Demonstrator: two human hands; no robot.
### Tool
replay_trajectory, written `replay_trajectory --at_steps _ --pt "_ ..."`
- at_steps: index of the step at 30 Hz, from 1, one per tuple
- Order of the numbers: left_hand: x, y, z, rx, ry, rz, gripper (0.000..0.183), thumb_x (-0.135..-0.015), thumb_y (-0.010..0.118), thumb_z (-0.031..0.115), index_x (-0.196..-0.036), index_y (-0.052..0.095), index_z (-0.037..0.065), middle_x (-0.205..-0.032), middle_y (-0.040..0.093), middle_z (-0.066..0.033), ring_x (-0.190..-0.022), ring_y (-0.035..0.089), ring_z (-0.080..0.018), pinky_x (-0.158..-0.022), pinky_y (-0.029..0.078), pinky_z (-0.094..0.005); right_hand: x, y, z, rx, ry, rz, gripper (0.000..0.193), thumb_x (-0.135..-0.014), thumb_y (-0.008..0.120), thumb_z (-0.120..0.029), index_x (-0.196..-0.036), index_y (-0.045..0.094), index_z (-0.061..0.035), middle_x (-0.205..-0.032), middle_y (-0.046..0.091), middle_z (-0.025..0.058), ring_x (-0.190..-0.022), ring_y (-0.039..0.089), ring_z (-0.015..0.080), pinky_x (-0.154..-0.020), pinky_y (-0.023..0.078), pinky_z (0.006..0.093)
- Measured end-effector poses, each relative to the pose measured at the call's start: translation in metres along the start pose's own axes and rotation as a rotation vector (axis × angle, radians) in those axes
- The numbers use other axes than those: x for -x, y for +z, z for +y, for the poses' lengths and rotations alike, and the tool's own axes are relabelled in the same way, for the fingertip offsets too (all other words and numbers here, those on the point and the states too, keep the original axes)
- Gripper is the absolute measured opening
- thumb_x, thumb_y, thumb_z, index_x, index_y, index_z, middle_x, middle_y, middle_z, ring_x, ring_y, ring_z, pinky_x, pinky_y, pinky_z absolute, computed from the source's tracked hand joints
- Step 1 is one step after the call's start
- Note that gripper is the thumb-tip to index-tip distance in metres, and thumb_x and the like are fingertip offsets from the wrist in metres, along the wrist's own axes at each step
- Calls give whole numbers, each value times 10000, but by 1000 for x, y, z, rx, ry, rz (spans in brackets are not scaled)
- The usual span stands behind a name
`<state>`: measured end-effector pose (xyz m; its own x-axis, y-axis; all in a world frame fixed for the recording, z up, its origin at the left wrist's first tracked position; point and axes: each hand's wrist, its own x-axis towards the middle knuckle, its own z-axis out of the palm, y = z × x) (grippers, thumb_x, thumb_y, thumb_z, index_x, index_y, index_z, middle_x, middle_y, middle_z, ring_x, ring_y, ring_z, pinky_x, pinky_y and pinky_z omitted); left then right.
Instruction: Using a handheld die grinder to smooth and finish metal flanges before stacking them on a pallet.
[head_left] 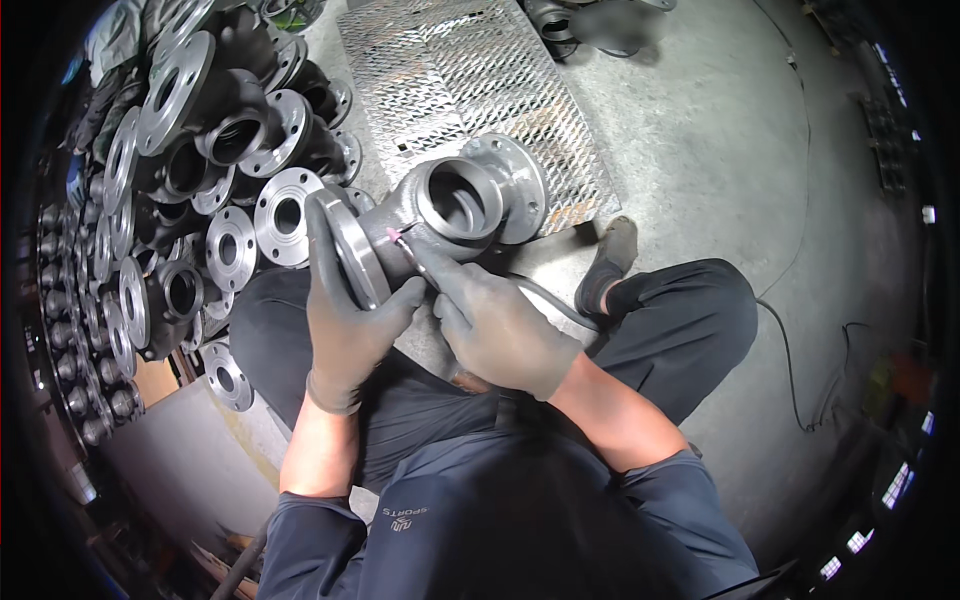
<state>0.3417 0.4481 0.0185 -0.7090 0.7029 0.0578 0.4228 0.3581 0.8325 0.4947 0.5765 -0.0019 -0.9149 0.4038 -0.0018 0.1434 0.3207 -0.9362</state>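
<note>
In front of me lies a grey cast valve body [412, 208] with a round open port facing up and a bolt-hole flange at each end. My left hand [352, 335], in a grey glove, is closed on the near-left flange, fingers along its outer face and thumb at the rim. My right hand [505, 328], gloved too, grips a slim die grinder [417, 260] with a pink grinding tip. That tip rests at the casting's neck, between the left flange and the port. The right fingers hide most of the tool.
Several flanged valve bodies [235, 130] are piled at the left, close to my left knee. A patterned metal plate [460, 80] lies on the floor ahead. More dark castings [560, 25] sit at the far edge. A black hose [550, 297] runs beside my right hand; a thin cable [790, 345] crosses the floor rightward.
</note>
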Motion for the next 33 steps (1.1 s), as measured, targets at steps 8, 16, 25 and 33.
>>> replay_trajectory --at_steps 8,16,25,33 --pt "-7 1 4 -39 0 1 1295 -732 937 203 -1741 168 -59 -1672 472 -269 -1502 521 -301 -1227 433 -407 30 -64 19 -33 239 211 648 -993 548 -32 -1639 516 -70 -993 742 223 -887 725 309 -869 566 418" --pt "-11 11 17 117 0 -42 1346 -710 953 188 -1751 133 -44 -1663 463 -291 -1485 540 -332 -1212 446 -418 43 -96 66 22 376 293 679 -949 525 -44 -1628 533 -49 -932 754 96 -714 634 126 -718 537 305" --pt "-13 16 4 -442 561 -394 1173 -696 888 100 -1660 269 -151 -1245 688 -298 -1019 650 -527 -1004 526 -517 52 -101 87 -87 480 328 669 -966 513 -22 -1635 525 -52 -928 738 76 -562 578 76 -542 501 263" --pt "-58 4 38 140 -152 -23 1208 -759 940 258 -1702 268 -86 -1443 651 -211 -1271 663 -239 -1057 553 -375 66 -97 73 -89 396 328 659 -980 519 -14 -1638 520 -52 -937 747 79 -581 592 86 -544 508 270"
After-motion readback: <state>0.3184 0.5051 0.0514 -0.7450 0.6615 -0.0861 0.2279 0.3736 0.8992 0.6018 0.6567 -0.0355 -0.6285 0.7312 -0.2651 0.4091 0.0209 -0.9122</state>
